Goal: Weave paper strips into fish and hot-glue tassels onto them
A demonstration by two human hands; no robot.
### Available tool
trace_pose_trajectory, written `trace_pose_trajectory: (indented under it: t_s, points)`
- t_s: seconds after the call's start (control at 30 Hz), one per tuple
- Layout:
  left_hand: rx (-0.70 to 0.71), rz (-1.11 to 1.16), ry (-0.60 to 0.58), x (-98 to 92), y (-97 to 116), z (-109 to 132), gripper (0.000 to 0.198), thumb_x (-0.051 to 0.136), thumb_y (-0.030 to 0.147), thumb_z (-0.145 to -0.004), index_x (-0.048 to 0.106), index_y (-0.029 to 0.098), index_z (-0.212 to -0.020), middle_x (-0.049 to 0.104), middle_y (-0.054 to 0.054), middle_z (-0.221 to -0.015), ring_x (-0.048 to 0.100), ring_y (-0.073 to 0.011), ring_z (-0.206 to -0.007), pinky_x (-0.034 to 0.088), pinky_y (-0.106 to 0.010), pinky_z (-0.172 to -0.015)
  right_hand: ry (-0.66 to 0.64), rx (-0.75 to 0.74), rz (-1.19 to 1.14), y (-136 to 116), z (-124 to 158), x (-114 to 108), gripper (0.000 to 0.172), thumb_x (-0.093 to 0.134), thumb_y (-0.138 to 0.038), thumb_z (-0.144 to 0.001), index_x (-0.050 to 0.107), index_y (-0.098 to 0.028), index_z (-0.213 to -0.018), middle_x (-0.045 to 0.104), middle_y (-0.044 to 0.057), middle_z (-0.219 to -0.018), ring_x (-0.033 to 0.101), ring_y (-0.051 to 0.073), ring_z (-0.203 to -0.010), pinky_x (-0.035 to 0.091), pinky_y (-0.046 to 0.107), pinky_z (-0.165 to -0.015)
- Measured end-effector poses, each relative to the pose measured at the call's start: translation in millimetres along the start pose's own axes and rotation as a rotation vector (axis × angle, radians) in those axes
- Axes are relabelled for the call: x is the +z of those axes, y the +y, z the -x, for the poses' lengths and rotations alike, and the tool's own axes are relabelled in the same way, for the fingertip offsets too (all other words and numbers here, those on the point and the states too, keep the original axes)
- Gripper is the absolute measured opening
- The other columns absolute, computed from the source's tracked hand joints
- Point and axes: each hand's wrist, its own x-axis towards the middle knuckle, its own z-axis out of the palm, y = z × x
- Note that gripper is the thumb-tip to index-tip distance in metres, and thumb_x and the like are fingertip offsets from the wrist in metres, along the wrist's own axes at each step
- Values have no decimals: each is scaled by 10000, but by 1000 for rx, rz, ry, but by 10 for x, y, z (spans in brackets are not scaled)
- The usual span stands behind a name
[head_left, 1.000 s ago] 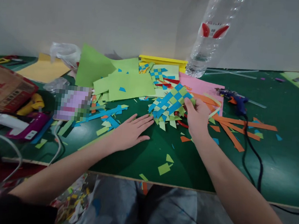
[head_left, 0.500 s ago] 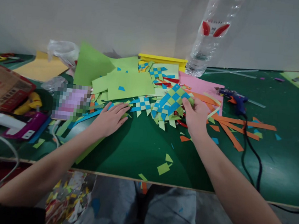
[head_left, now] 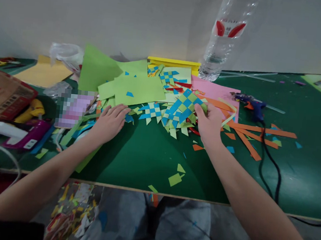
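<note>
Between the thumb and fingers of my right hand (head_left: 209, 122) is a woven paper fish (head_left: 187, 104) in blue and green checks, held tilted over the heap. Other woven pieces lie beneath and beside it, among them a blue and pale green one (head_left: 151, 112). My left hand (head_left: 111, 119) rests palm down with its fingers stretched out on paper scraps and strips, in front of a green paper sheet (head_left: 140, 89). Nothing shows in its grasp. Red-handled scissors (head_left: 194, 130) are partly hidden under the fish and my right hand.
A clear plastic bottle (head_left: 221, 42) stands at the wall. On the right, a blue glue gun (head_left: 252, 106) with a black cord lies near orange paper strips (head_left: 248, 144). To the left are a pixelated phone (head_left: 76, 109), a purple device (head_left: 29, 137) and a cardboard box (head_left: 5, 98).
My left hand has slid left and slightly toward me over the scraps, uncovering small green and blue bits. My right hand still holds the fish in nearly the same place.
</note>
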Motion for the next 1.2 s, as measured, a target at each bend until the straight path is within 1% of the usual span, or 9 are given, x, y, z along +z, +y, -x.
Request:
trace_pose_trajectory:
  t_s: [0.17, 0.27, 0.37, 0.5, 0.67, 0.77, 0.87, 1.0, 1.2]
  points:
    - [53, -36, 18, -111, 97, -56, 501, 308, 128, -960, 502, 175, -1420, 493, -157, -1477, 375, -306, -1435, 175, -589, -1200, 17, -25, 51, -56, 14, -8, 255, 582, -369, -863, 473, -224, -684, 428, -39, -599, 400, 117, -566, 333, 300, -577]
    - [130, -14, -30, -131, 298, -127, 474, 335, 194, -978, 510, 149, -1416, 524, -148, -1455, 421, -288, -1408, 230, -540, -1199, 28, -64, 102, -62, 16, -11, 253, 576, -376, -857, 468, -228, -683, 433, -39, -594, 387, 116, -560, 336, 298, -575]
    - [159, 16, -75, -126, 491, -163, 439, 324, 271, -1005, 590, 160, -1336, 591, -118, -1393, 459, -267, -1382, 198, -525, -1218, 25, -99, 143, -48, 19, -13, 244, 577, -400, -859, 496, -232, -701, 448, -35, -598, 374, 120, -555, 344, 305, -582]
    - [165, -27, -82, -160, 626, -101, 423, 331, 315, -1018, 650, 176, -1259, 636, -110, -1333, 500, -284, -1344, 137, -557, -1227, 16, -110, 164, -42, 30, -9, 232, 572, -408, -864, 510, -237, -719, 469, -29, -608, 401, 130, -578, 364, 305, -600]
    - [210, -8, -76, -226, 752, 49, 410, 394, 342, -1012, 639, 156, -1284, 625, -145, -1324, 526, -325, -1302, 156, -579, -1214, 12, -108, 172, -57, 35, 0, 245, 568, -415, -854, 501, -230, -707, 472, -33, -602, 410, 124, -570, 360, 297, -598]
    - [233, 13, -93, -254, 826, 86, 414, 400, 368, -1016, 612, 161, -1305, 624, -135, -1317, 560, -305, -1253, 210, -545, -1204, 6, -102, 171, -64, 34, -2, 245, 573, -416, -851, 506, -230, -707, 467, -35, -593, 405, 124, -567, 351, 295, -593]
    - [179, 49, -75, -265, 810, 30, 418, 364, 371, -1025, 604, 160, -1294, 635, -125, -1289, 578, -285, -1212, 274, -507, -1180, 3, -102, 181, -69, 38, -2, 231, 573, -413, -849, 510, -232, -720, 474, -34, -597, 400, 126, -567, 349, 294, -589]
    - [124, 119, -84, -193, 631, -194, 451, 352, 378, -1014, 544, 140, -1347, 563, -140, -1386, 503, -300, -1298, 351, -477, -1133, 3, -108, 170, -60, 48, 2, 223, 568, -405, -849, 501, -231, -729, 475, -31, -618, 404, 125, -577, 366, 298, -608]
    - [105, 201, -173, -21, 418, -595, 588, 485, 529, -957, 476, 148, -1405, 498, -151, -1461, 446, -316, -1358, 329, -500, -1134, -6, -93, 191, -45, 47, 12, 249, 577, -428, -837, 480, -233, -717, 469, -26, -626, 413, 128, -595, 360, 293, -605]
